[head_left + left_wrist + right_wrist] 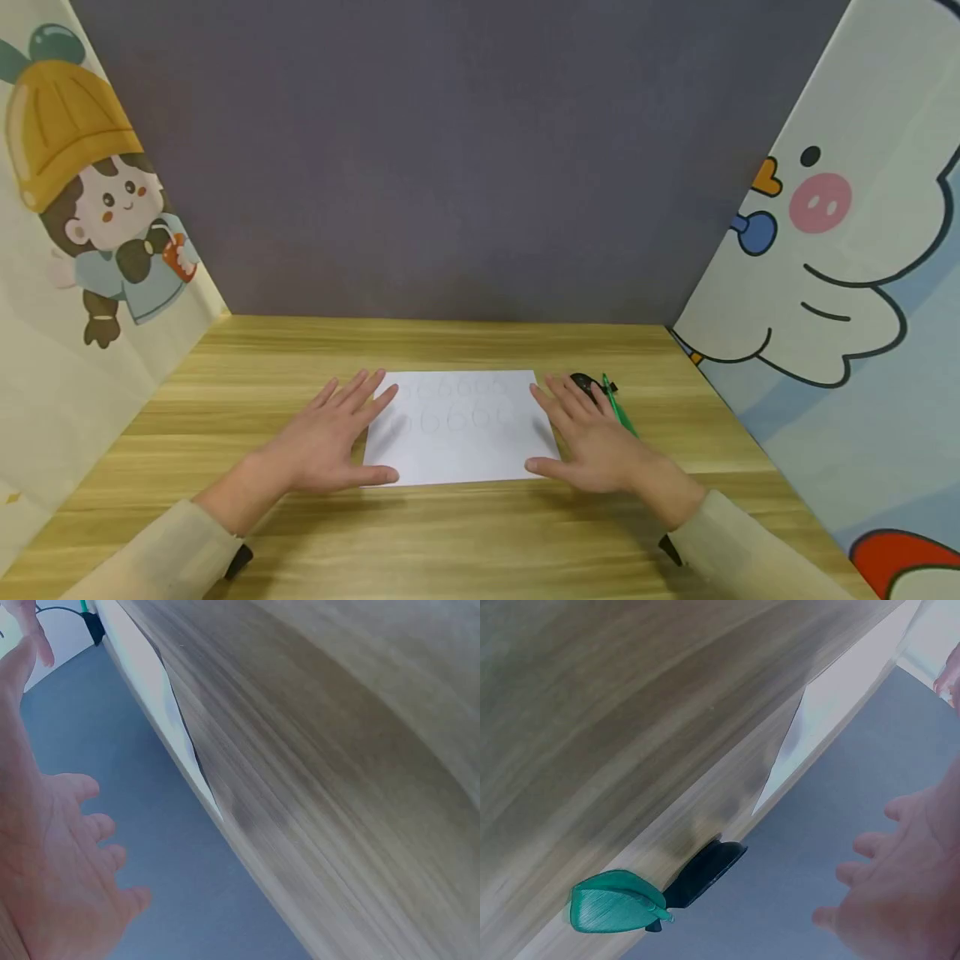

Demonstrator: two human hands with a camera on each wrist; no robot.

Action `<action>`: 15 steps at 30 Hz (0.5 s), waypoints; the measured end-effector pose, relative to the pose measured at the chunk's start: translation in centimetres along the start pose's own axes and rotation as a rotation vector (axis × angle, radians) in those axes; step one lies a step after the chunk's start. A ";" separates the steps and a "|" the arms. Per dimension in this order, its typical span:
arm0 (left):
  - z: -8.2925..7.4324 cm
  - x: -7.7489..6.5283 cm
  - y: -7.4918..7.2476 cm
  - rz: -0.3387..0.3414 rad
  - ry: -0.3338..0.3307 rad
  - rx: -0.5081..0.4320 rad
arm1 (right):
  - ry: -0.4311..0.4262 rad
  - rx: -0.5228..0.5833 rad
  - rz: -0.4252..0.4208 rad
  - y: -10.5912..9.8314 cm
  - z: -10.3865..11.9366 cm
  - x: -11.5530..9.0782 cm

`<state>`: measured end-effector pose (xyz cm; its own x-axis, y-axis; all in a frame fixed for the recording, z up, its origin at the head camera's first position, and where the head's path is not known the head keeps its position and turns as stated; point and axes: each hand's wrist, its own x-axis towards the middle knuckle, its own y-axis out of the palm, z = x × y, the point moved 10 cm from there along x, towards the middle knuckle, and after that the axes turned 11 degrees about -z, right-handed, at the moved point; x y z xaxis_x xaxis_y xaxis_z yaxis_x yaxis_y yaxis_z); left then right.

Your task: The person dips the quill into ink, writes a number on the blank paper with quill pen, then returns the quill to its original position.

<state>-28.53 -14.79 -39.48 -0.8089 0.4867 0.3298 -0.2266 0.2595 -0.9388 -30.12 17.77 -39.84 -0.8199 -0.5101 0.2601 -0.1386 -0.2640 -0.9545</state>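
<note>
A white sheet of paper (461, 458) lies on the wooden table, with two rows of faint rounded marks like the figure 6. My left hand (326, 446) is palm down at its left edge, fingers straight and spread, thumb over the lower left corner. On the opposite side my right hand (600, 446) mirrors it, its thumb and fingertips overlapping the right edge. Both wrist views show the hands raised above the tabletop, holding nothing. Just beyond the right hand sits a green pen-like item (618, 408) with a leaf-shaped end (615, 901).
Beside the green item is a black oval object (705, 871), partly behind the right fingers in the head view. A dark grey panel (450, 167) rises at the table's far edge. Cartoon-printed walls (847, 325) flank the wooden table (465, 542).
</note>
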 end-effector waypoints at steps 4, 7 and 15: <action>-0.3 0.0 -0.2 -0.001 0.008 0.001 | 0.001 0.003 -0.010 -0.3 -0.3 -0.2; -0.3 0.0 -0.4 0.000 0.011 -0.010 | -0.003 -0.005 -0.034 -0.7 -0.7 -0.3; 0.7 -1.3 0.7 0.111 0.022 -0.120 | 0.032 0.040 -0.168 -2.7 -3.9 -1.1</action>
<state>-28.06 -15.85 -40.59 -0.8127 0.5360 0.2284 -0.0694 0.3002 -0.9514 -30.98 22.25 -38.16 -0.8043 -0.4299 0.4103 -0.2535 -0.3763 -0.8912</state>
